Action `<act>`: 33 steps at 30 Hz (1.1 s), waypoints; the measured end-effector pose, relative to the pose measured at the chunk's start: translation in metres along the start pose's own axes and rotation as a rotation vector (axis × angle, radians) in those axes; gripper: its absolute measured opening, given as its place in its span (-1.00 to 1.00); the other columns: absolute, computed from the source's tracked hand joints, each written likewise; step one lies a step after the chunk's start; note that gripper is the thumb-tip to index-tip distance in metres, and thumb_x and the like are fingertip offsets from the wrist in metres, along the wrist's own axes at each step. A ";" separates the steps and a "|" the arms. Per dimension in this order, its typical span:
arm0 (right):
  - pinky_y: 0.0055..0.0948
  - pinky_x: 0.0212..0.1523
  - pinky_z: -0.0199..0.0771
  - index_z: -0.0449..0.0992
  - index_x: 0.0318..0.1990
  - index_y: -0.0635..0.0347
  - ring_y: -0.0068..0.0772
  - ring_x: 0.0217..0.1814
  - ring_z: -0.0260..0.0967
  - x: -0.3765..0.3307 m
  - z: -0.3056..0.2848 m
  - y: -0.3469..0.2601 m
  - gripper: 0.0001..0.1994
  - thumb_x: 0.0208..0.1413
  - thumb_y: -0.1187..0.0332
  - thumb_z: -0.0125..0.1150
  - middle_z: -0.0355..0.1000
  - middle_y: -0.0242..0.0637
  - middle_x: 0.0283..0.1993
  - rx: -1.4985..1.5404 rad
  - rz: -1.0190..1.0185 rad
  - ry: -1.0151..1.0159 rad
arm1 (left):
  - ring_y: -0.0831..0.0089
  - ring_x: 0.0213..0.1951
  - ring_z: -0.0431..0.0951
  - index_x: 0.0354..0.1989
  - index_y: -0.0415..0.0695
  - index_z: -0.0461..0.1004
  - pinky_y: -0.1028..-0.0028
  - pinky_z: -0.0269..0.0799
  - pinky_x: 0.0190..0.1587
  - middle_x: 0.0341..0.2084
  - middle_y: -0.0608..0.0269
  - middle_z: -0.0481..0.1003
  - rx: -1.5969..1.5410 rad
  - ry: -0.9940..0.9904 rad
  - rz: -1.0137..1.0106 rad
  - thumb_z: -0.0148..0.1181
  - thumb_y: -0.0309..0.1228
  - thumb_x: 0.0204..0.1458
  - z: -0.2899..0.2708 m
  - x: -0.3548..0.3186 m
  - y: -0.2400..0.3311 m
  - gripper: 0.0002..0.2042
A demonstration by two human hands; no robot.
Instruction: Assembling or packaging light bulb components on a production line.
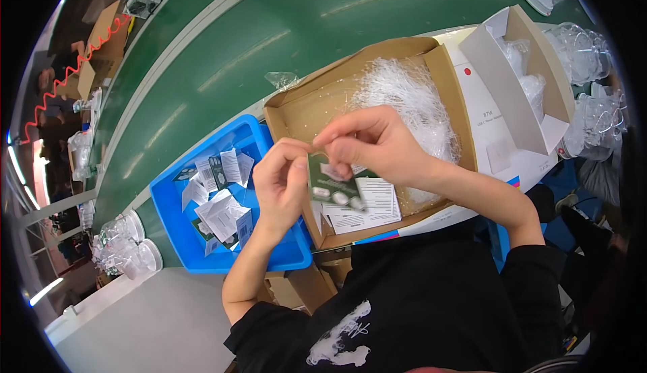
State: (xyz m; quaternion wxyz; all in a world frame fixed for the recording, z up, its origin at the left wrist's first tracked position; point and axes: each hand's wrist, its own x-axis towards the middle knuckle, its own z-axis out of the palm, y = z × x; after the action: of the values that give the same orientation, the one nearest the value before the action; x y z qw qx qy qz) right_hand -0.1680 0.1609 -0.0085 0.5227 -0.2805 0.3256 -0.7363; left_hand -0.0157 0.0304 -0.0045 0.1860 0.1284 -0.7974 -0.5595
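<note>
Left hand [280, 184] and right hand [374, 147] pinched nearly closed at top of green card [328, 194], over cardboard tray [313, 118]. Looks like stringing step; strand too fine to tell. Next: steady fingertips.

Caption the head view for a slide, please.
Left hand and right hand meet at a green card above a cardboard box.

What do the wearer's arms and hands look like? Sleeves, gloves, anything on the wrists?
Left hand and right hand are ungloved, with no watch or bracelet visible. Forearms are bare. Sleeves are short, loose and plain black, part of a black T-shirt with a white print.
</note>
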 end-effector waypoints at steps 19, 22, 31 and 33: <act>-0.63 -0.39 0.42 0.52 -0.20 0.30 -0.63 -0.41 0.41 -0.003 0.008 0.007 -0.89 0.12 0.53 0.17 0.48 -0.33 -0.38 -0.165 0.137 -0.007 | 0.62 -0.29 0.36 -0.24 -0.18 0.35 0.63 0.28 -0.20 -0.24 0.25 0.38 -0.528 0.249 -0.256 -0.01 -0.48 0.19 0.005 0.003 0.004 -0.94; -0.64 -0.41 0.41 0.47 -0.24 0.30 -0.63 -0.42 0.42 -0.002 0.005 0.007 -0.92 0.11 0.53 0.18 0.50 -0.32 -0.37 -0.092 0.167 0.008 | 0.65 -0.33 0.32 -0.22 -0.15 0.32 0.67 0.25 -0.26 -0.25 0.26 0.37 -0.569 0.196 -0.224 -0.01 -0.44 0.21 0.004 0.001 0.001 -0.93; -0.66 -0.45 0.39 0.46 -0.22 0.28 -0.64 -0.43 0.42 -0.005 0.006 0.007 -0.92 0.17 0.47 0.13 0.50 -0.30 -0.35 -0.104 0.177 0.004 | 0.72 -0.53 0.28 -0.18 -0.15 0.33 0.71 0.16 -0.51 -0.35 0.31 0.41 -0.394 0.187 -0.225 -0.08 -0.45 0.25 0.002 -0.004 0.010 -0.92; -0.66 -0.45 0.39 0.46 -0.22 0.28 -0.64 -0.43 0.42 -0.005 0.006 0.006 -0.91 0.18 0.46 0.12 0.50 -0.30 -0.35 -0.087 0.182 0.022 | 0.70 -0.50 0.31 -0.14 -0.19 0.41 0.69 0.21 -0.47 -0.39 0.31 0.41 -0.187 0.142 -0.233 -0.06 -0.51 0.23 0.003 -0.005 0.016 -0.87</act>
State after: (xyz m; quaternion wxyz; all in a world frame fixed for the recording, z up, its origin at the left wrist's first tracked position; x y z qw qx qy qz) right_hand -0.1591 0.1631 -0.0097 0.5713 -0.2641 0.3873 -0.6738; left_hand -0.0122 0.0404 0.0084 0.1870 0.2416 -0.7062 -0.6387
